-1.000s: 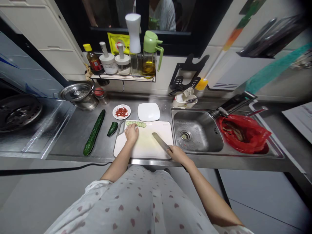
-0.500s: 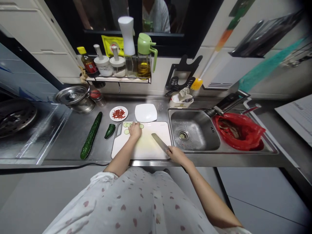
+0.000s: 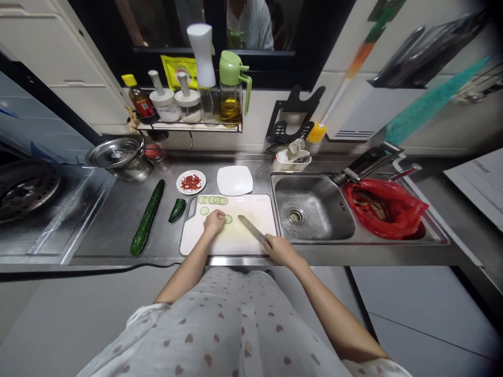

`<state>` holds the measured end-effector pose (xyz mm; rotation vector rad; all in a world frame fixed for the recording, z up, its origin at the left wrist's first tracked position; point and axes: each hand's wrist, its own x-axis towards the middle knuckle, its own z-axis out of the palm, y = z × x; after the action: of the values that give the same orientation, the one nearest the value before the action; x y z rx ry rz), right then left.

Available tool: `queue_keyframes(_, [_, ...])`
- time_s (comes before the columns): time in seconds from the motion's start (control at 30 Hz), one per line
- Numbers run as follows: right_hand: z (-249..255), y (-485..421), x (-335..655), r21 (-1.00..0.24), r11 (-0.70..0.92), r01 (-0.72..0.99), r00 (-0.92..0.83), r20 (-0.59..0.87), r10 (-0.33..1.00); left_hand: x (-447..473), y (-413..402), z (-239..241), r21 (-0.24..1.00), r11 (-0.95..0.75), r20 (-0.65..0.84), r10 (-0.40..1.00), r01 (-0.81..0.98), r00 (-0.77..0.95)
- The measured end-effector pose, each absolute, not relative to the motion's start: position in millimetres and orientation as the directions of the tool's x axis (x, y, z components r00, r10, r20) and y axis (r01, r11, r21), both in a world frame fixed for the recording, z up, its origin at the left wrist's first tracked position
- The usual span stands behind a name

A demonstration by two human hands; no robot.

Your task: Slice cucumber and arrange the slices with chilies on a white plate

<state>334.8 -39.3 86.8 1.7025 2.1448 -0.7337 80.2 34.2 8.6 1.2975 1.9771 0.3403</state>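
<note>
My left hand (image 3: 214, 222) is over the white cutting board (image 3: 251, 212), its fingers pinched at the edge of a cucumber slice (image 3: 228, 219). My right hand (image 3: 281, 249) is wrapped round the handle of a knife (image 3: 251, 228). The blade points up and left over the board, apart from the slice. A row of several overlapping cucumber slices (image 3: 212, 200) lies along the board's far edge. One single slice (image 3: 204, 210) lies just below that row. Left of the board are a short cucumber piece (image 3: 177, 210) and a whole cucumber (image 3: 147, 219).
Behind the board stand a plate of chopped red pieces (image 3: 182, 183) and a white square plate (image 3: 234, 180). The steel sink (image 3: 314, 209) is on the right, with a red plastic bag (image 3: 404, 209) beyond it. A steel pot (image 3: 131, 168) and a condiment shelf (image 3: 188, 127) are at the back left.
My left hand has moved from the row of slices towards me, with a slice at its fingertips. The knife in my right hand has shifted slightly left.
</note>
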Motion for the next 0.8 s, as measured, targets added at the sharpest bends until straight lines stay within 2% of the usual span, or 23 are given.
queue_keyframes(0.17, [84, -47, 320, -0.192, 0.244, 0.951, -0.310, -0.542, 0.781, 76, 19, 13, 0.522, 0.422, -0.442, 0.877, 0.741, -0.187])
queue_keyframes(0.37, [76, -50, 315, -0.170, 0.282, 0.944, -0.328, -0.526, 0.784, 76, 15, 21, 0.401, 0.346, -0.381, 0.905, 0.848, -0.189])
queue_keyframes(0.8, [77, -53, 310, -0.163, 0.275, 0.947, -0.319, -0.561, 0.764, 78, 18, 18, 0.376, 0.370, -0.373, 0.899, 0.850, -0.227])
